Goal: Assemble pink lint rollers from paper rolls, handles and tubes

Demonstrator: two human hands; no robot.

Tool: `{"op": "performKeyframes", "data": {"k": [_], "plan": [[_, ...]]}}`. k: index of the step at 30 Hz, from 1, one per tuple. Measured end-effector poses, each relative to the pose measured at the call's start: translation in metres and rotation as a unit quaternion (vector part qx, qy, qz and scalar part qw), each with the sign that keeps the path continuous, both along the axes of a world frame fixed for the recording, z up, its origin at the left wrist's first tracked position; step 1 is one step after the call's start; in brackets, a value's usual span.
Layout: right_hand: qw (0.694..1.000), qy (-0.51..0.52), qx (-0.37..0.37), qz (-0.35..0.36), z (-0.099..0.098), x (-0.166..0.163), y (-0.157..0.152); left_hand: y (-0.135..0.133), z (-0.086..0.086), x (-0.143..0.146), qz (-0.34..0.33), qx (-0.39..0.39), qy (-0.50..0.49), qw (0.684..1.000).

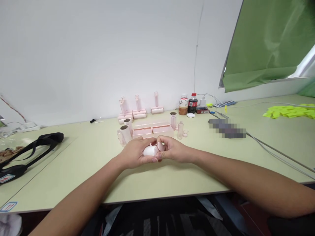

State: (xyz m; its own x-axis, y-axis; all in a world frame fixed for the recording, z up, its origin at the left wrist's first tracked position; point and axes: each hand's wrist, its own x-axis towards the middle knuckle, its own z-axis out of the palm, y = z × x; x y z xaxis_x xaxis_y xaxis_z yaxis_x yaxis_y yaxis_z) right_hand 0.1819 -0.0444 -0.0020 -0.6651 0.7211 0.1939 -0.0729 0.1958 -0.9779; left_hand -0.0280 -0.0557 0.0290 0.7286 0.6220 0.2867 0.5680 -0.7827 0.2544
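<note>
On the pale green bench (81, 154), just in front of the pink trays (152, 130), both hands met at centre. The left hand (135, 153) was wrapped around a white roll (150, 151), and the right hand (173, 150) was pinched on a small pink cap (160, 146) — right against the roll's end.

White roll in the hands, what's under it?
The left hand curls under the small white roll; the right hand pinches a round pink cap at its end. The pale green table beneath is hidden by both hands.
</note>
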Motion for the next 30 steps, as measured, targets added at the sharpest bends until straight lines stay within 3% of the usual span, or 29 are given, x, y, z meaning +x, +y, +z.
{"op": "performKeyframes", "data": {"k": [11, 18, 25, 30], "plan": [[0.999, 0.049, -0.004, -0.024, -0.001, -0.005, -0.007, -0.002, 0.004, -0.002, 0.002, 0.040, -0.007, 0.999], [0.998, 0.032, 0.040, -0.022, 0.002, -0.002, -0.006, -0.001, 0.000, -0.001, 0.032, 0.029, -0.043, 0.998], [0.994, -0.009, 0.088, -0.071, 0.000, 0.002, 0.003, 0.003, -0.006, 0.001, 0.092, -0.011, -0.058, 0.994], [0.991, -0.005, 0.115, -0.071, 0.003, 0.002, 0.000, 0.001, -0.004, 0.003, 0.094, -0.008, -0.073, 0.993]]}}
